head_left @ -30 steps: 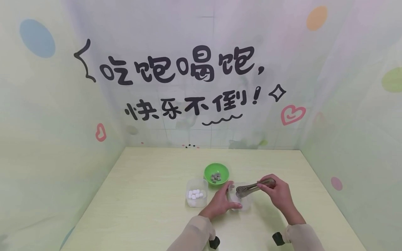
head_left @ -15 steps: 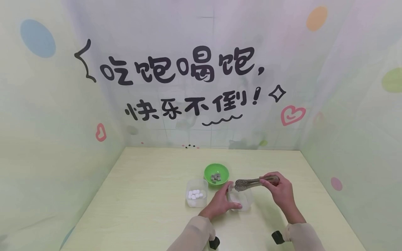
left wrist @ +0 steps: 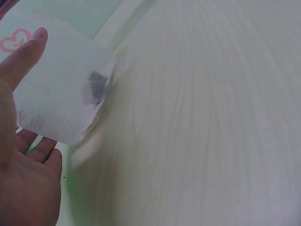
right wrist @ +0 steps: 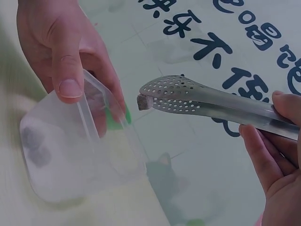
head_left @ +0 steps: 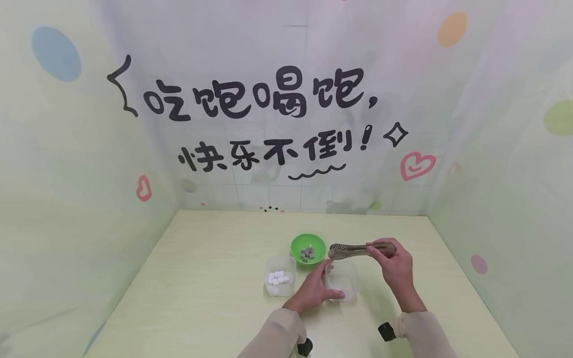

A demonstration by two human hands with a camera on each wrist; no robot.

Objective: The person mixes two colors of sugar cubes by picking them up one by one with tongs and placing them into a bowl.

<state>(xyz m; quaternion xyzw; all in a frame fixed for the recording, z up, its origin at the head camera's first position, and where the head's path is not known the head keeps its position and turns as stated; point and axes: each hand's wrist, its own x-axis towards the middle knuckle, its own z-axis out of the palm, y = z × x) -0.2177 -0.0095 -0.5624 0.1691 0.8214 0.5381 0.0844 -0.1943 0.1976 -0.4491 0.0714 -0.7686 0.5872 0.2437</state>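
My right hand (head_left: 396, 266) holds metal tongs (right wrist: 211, 101) with perforated tips. Between those tips, a small grey-brown cube (right wrist: 144, 102) is pinched, well above the tabletop. With thumb on one side and fingers on the other, my left hand (head_left: 311, 291) grips a translucent plastic container (right wrist: 70, 160) standing on the table. Dark blurred shapes, seemingly cubes (right wrist: 35, 146), show through its wall. Behind that hand sits a green bowl (head_left: 309, 239) with several grey cubes (head_left: 307, 254) in it. The tong tips are just right of the bowl, over the held container's far edge.
A second translucent container (head_left: 280, 262) with several white cubes (head_left: 278, 277) stands left of my left hand, close to the bowl. Pale wood tabletop (head_left: 215, 278) extends around them. A printed curtain (head_left: 286, 194) rises along the back edge, with others on both sides.
The tongs have risen out of the held container and moved up and left toward the green bowl. My left hand and the container have barely moved.
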